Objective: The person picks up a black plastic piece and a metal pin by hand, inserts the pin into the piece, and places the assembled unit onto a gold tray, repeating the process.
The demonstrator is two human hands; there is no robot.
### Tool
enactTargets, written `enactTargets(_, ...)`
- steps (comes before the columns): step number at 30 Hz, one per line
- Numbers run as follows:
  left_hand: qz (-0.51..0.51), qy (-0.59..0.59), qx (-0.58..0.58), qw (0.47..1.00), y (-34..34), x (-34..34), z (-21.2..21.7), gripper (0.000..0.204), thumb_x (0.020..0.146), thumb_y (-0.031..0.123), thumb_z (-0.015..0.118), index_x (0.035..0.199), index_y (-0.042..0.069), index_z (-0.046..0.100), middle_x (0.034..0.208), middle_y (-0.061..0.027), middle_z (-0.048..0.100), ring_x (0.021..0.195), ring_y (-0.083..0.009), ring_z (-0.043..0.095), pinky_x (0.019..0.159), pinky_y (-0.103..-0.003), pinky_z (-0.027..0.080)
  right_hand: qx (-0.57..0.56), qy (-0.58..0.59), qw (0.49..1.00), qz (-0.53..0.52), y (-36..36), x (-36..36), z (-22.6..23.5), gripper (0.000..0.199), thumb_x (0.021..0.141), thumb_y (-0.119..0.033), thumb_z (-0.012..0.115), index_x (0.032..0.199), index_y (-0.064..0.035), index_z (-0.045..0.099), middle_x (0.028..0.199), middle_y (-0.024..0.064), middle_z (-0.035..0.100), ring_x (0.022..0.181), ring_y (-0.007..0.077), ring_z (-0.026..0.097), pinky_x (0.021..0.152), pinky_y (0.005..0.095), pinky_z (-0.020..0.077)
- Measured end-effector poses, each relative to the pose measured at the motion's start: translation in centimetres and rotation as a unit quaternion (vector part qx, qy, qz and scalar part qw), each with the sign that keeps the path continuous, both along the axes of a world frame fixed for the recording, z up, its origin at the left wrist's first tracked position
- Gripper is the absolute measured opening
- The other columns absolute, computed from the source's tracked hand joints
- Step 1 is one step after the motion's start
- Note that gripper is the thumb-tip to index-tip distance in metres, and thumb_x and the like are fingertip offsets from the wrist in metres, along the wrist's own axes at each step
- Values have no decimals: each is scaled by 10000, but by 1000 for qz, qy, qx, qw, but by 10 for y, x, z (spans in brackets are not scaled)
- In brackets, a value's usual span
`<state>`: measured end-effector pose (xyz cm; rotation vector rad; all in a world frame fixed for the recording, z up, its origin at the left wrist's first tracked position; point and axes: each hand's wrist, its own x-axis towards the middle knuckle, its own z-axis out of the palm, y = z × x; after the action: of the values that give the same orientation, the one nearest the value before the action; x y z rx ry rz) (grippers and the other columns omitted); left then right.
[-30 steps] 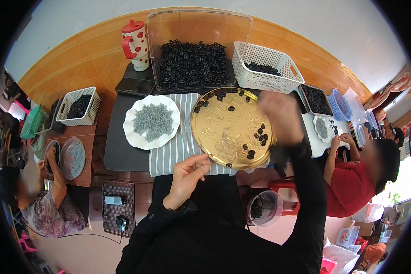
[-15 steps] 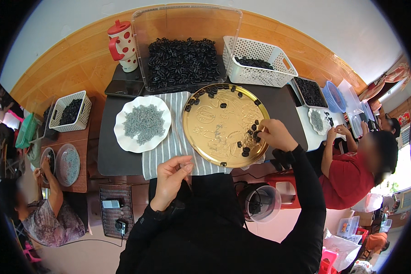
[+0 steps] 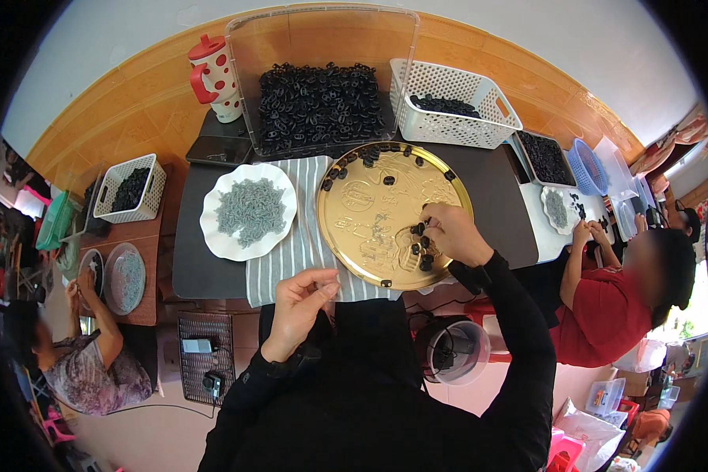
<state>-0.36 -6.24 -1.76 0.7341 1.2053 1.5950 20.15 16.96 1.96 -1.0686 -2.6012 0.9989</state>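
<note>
My right hand reaches over the right side of a round gold tray, fingers bent and closed together at a cluster of small black plastic pieces. What sits between its fingertips is hidden. More black pieces lie along the tray's far rim. My left hand hovers in front of the tray's near edge, thumb and forefinger pinched; anything held there is too small to make out. To the left, a white scalloped plate bears a heap of small grey-green pieces. A striped cloth lies under plate and tray.
Behind the tray stand a clear bin of black pieces, a white basket, and a spotted tumbler. A phone lies beside the bin. People work at both sides. A bucket stands below on the right.
My right hand has moved left and inward over the tray, and the black pieces near it have shifted left. My left hand stays pinched in almost the same place.
</note>
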Motion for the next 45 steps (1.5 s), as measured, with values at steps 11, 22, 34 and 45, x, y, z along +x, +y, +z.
enactTargets(11,-10,25,-3,1000,2,-1,0,197,862,19,630,1057,1,653,785,7,603,656,-38,519,560,-180,411,220,-40,972,76,-1,-18,-13,115,708,-107,670,785,-28,636,829,182,553,787,361,591,686,434,475)
enactTargets(22,206,390,58,896,0,-57,24,147,815,12,621,953,-28,656,763,-103,601,619,-157,561,561,-253,437,177,76,980,48,-28,-14,14,34,750,-20,618,779,-7,604,756,161,529,717,368,555,621,401,447)
enactTargets(34,16,653,38,756,68,9,17,52,697,34,650,740,6,658,766,-108,555,815,-283,505,716,-383,401,-91,277,955,-54,-88,-7,10,83,824,28,589,906,30,601,733,38,580,665,76,544,616,224,437)
enactTargets(45,-46,746,40,663,79,23,19,68,598,41,608,650,7,636,757,-129,555,806,-271,532,715,-351,347,-89,322,939,-80,-108,-10,-5,77,814,56,590,889,40,590,740,54,570,653,92,549,587,224,425)
